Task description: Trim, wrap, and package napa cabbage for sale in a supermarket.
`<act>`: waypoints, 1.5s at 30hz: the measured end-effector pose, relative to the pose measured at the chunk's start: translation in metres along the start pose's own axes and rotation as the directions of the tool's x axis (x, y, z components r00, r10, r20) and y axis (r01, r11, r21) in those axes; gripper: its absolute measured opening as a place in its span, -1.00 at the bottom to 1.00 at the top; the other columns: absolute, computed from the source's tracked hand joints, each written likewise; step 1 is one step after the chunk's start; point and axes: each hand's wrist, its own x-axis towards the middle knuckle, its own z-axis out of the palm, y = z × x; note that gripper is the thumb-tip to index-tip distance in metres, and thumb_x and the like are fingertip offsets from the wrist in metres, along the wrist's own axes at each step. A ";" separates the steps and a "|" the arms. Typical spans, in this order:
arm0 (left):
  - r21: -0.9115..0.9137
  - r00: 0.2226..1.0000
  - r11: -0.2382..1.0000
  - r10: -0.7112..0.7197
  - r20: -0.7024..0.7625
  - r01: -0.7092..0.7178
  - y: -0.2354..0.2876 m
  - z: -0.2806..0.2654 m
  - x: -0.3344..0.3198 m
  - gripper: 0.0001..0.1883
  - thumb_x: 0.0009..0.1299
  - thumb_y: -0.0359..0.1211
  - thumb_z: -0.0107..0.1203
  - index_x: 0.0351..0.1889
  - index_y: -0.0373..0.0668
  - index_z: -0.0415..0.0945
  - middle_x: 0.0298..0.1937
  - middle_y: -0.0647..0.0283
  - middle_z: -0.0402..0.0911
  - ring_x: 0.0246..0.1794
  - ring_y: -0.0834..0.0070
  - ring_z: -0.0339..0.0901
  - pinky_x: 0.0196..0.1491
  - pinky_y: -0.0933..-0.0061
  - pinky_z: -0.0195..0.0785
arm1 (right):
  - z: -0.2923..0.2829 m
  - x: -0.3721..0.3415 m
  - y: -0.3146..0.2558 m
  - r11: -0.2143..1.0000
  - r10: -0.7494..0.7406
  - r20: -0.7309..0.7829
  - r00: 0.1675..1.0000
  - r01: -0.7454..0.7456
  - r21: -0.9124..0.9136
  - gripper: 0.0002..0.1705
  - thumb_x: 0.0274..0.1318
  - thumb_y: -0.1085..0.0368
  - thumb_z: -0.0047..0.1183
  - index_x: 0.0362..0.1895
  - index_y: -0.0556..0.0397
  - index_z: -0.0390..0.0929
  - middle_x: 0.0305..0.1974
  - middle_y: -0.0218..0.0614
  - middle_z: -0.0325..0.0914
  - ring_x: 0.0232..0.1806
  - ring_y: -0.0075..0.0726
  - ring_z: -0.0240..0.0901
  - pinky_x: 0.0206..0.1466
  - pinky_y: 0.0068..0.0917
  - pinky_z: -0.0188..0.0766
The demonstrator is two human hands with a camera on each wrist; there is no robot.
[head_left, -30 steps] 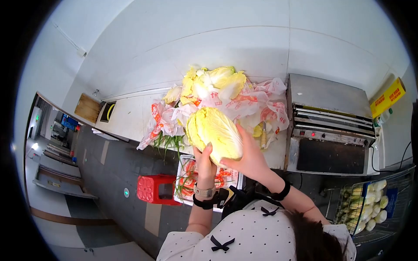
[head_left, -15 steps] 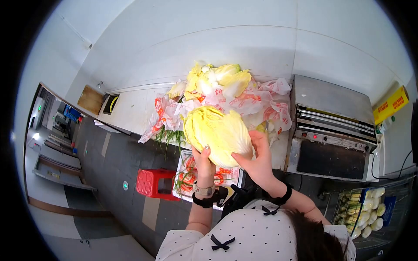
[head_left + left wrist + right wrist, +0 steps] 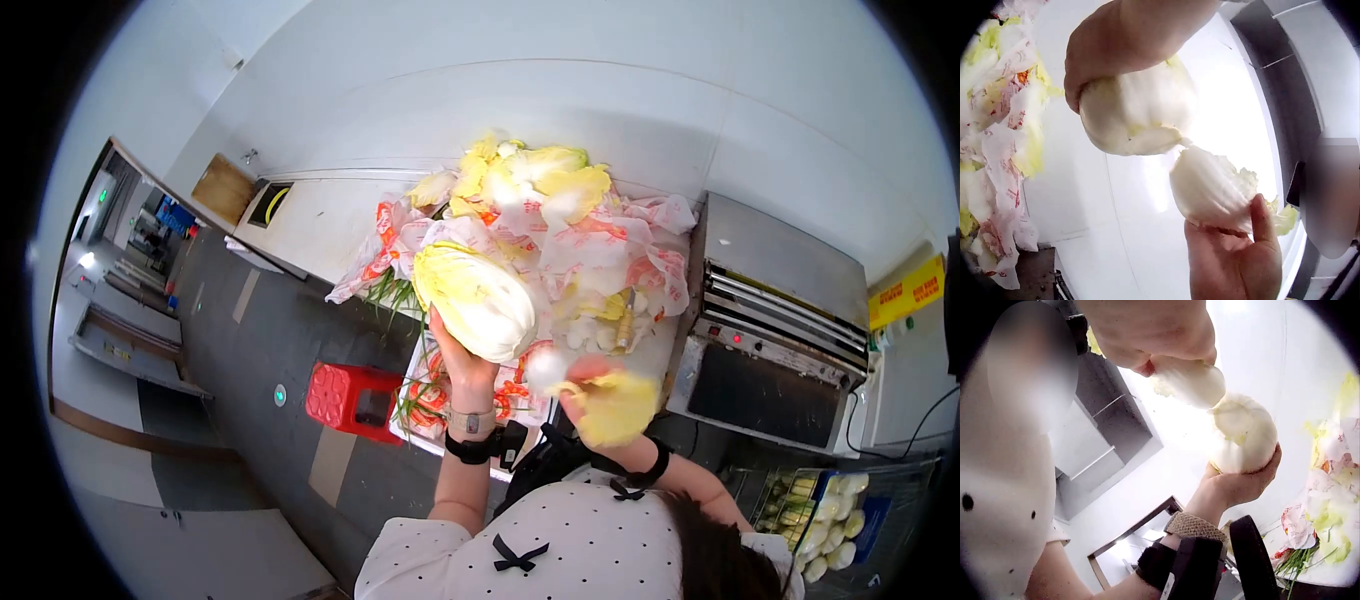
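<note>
A head of napa cabbage (image 3: 478, 300), yellow at the leafy end and white at the base, is held up over the front of the counter. My left hand (image 3: 465, 358) grips it from below, fingers wrapped round its side in the right wrist view. To the right, my right hand (image 3: 578, 398) pinches a yellow-and-white cabbage leaf (image 3: 620, 408), blurred in the head view. From the left wrist, the thumb lies on the leaf (image 3: 1213, 190), whose white end is right at the base of the cabbage (image 3: 1138, 115).
Loose leaves (image 3: 540, 175) and crumpled printed plastic bags (image 3: 590, 245) cover the counter behind. Green stalks (image 3: 392, 290) hang over its edge. A wrapping machine (image 3: 785, 290) stands right, a red stool (image 3: 345, 400) lower left, a cart of cabbages (image 3: 830, 520) lower right.
A leaf has come off the cabbage in my right hand, which has moved away right and toward the body. My left hand still holds the cabbage, its white base now turned toward me.
</note>
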 end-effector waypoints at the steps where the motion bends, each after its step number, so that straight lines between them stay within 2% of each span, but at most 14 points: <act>1: -0.002 1.000 1.000 0.030 0.003 -0.030 0.004 -0.003 0.003 -0.41 0.34 0.06 -0.23 0.23 -0.07 0.17 0.21 0.25 0.30 0.17 0.29 0.28 0.21 0.18 0.14 | -0.003 0.001 -0.003 0.997 0.000 0.050 0.999 0.004 -0.075 -0.57 -0.21 0.47 0.21 -0.18 0.10 0.34 -0.36 -0.31 0.35 -0.38 -0.44 0.29 -0.32 -0.54 0.28; 2: -0.006 0.998 0.998 0.058 0.001 -0.058 0.007 -0.006 0.005 -0.40 0.33 0.07 -0.23 0.23 -0.07 0.18 0.20 0.25 0.30 0.17 0.29 0.28 0.21 0.18 0.14 | -0.009 -0.001 -0.006 0.989 0.007 0.101 0.995 0.009 -0.149 -0.57 -0.22 0.45 0.22 -0.19 0.09 0.34 -0.38 -0.29 0.36 -0.40 -0.41 0.29 -0.33 -0.53 0.28; 3: -0.022 0.997 0.997 0.076 -0.008 -0.076 0.012 -0.014 0.008 -0.40 0.34 0.07 -0.24 0.23 -0.07 0.18 0.20 0.25 0.31 0.17 0.29 0.28 0.21 0.19 0.14 | -0.010 -0.001 0.004 0.984 -0.100 0.063 0.993 0.090 0.152 -0.53 -0.21 0.43 0.19 -0.11 0.12 0.34 -0.33 -0.22 0.42 -0.28 -0.35 0.37 -0.24 -0.46 0.33; 5: -0.048 0.993 0.992 0.115 -0.024 -0.116 0.028 -0.029 0.013 -0.41 0.34 0.07 -0.25 0.23 -0.07 0.18 0.19 0.25 0.32 0.17 0.30 0.28 0.21 0.19 0.14 | -0.016 -0.002 0.002 0.971 0.233 0.073 0.970 -0.228 -0.064 -0.45 -0.18 0.42 0.16 0.00 0.14 0.29 -0.24 -0.15 0.43 -0.15 -0.30 0.37 -0.14 -0.42 0.34; 8: 0.037 0.987 0.987 0.159 -0.030 -0.158 0.050 -0.028 0.005 -0.41 0.34 0.06 -0.25 0.22 -0.08 0.18 0.18 0.24 0.33 0.16 0.31 0.29 0.19 0.22 0.17 | -0.022 0.016 0.034 0.808 0.563 0.197 0.803 -0.483 -0.338 -0.25 -0.13 0.32 0.13 0.19 0.15 0.10 -0.06 -0.01 0.41 -0.04 -0.12 0.40 0.02 -0.34 0.31; 10: 0.119 0.978 0.972 0.207 -0.035 -0.201 0.056 -0.027 0.000 -0.42 0.34 0.04 -0.25 0.22 -0.10 0.18 0.16 0.23 0.35 0.12 0.31 0.33 0.15 0.24 0.22 | -0.030 0.027 0.079 0.614 0.773 0.311 0.553 -0.529 -0.585 -0.18 -0.16 0.36 0.17 0.24 0.16 0.06 0.09 -0.05 0.29 0.14 -0.20 0.24 0.17 -0.39 0.17; 12: 0.147 0.977 0.967 0.214 -0.022 -0.208 0.057 -0.019 -0.005 -0.43 0.34 0.02 -0.24 0.22 -0.11 0.18 0.14 0.23 0.37 0.11 0.30 0.35 0.13 0.25 0.25 | -0.028 0.042 0.124 0.679 0.604 0.369 0.707 -0.213 -0.702 -0.13 -0.18 0.19 0.16 0.26 0.03 0.04 -0.03 0.11 0.37 -0.01 0.06 0.38 0.07 -0.31 0.29; 14: 0.140 0.979 0.971 0.201 -0.018 -0.196 0.055 -0.022 -0.005 -0.43 0.34 0.01 -0.23 0.21 -0.12 0.18 0.12 0.22 0.38 0.09 0.30 0.37 0.10 0.24 0.28 | -0.021 0.089 0.144 0.758 0.584 0.364 0.726 -0.327 -0.564 -0.06 -0.17 0.15 0.19 0.29 0.08 -0.03 0.05 0.11 0.31 0.11 0.07 0.27 0.15 -0.28 0.20; 16: 0.131 0.983 0.974 0.184 0.008 -0.183 0.052 -0.025 -0.009 -0.44 0.34 -0.01 -0.22 0.21 -0.12 0.18 0.12 0.21 0.38 0.08 0.29 0.38 0.09 0.24 0.30 | -0.001 0.138 0.159 0.829 0.285 0.036 0.958 -0.228 -0.511 -0.05 -0.12 0.12 0.19 0.29 0.15 -0.05 0.14 0.08 0.22 0.21 0.07 0.13 0.23 -0.24 0.08; 18: 0.121 0.984 0.978 0.164 0.064 -0.170 0.049 -0.027 -0.010 -0.43 0.34 -0.02 -0.19 0.22 -0.13 0.17 0.12 0.20 0.38 0.07 0.29 0.39 0.08 0.24 0.32 | 0.005 0.185 0.124 0.713 -0.051 -0.146 0.988 -0.067 -0.698 -0.09 -0.05 0.10 0.15 0.28 0.20 -0.05 0.22 0.03 0.10 0.28 0.02 0.00 0.29 -0.24 -0.02; 21: 0.122 0.983 0.977 0.164 0.079 -0.173 0.045 -0.013 -0.017 -0.38 0.30 -0.01 -0.11 0.23 -0.17 0.15 0.14 0.16 0.37 0.09 0.27 0.37 0.10 0.24 0.31 | 0.013 0.182 0.075 0.926 0.085 -0.026 0.996 -0.089 -0.368 -0.14 0.00 0.11 0.11 0.28 0.19 -0.06 0.22 0.02 0.09 0.27 -0.02 0.03 0.29 -0.26 -0.01; 23: 0.181 0.980 0.967 0.159 0.116 -0.178 0.044 -0.020 -0.016 -0.30 0.24 0.02 -0.03 0.24 -0.20 0.12 0.15 0.14 0.35 0.11 0.26 0.36 0.12 0.24 0.30 | 0.024 0.151 0.037 0.918 0.367 0.351 0.861 -0.397 0.014 -0.15 0.01 0.13 0.11 0.27 0.20 -0.06 0.23 0.01 0.07 0.27 -0.05 0.04 0.28 -0.29 0.01; 35: 0.354 0.975 0.927 0.046 0.215 -0.122 0.026 -0.015 -0.019 -0.11 0.08 0.06 0.12 0.24 -0.32 0.07 0.16 0.05 0.32 0.11 0.23 0.36 0.13 0.26 0.29 | 0.016 0.087 0.007 0.930 0.364 0.532 0.764 -0.265 -0.255 -0.07 -0.06 0.27 0.14 0.31 0.20 -0.15 0.26 0.03 0.04 0.28 -0.12 0.04 0.28 -0.35 -0.01; 45: 0.381 0.967 0.918 0.011 0.254 -0.111 0.012 -0.011 -0.021 -0.10 0.06 0.08 0.10 0.24 -0.32 0.06 0.16 0.05 0.31 0.10 0.23 0.36 0.12 0.28 0.28 | 0.015 0.066 -0.015 0.781 0.169 0.400 0.901 0.125 -0.612 -0.26 0.00 0.36 -0.02 0.25 0.29 -0.05 0.13 0.16 0.17 0.11 0.11 0.26 0.03 -0.26 0.34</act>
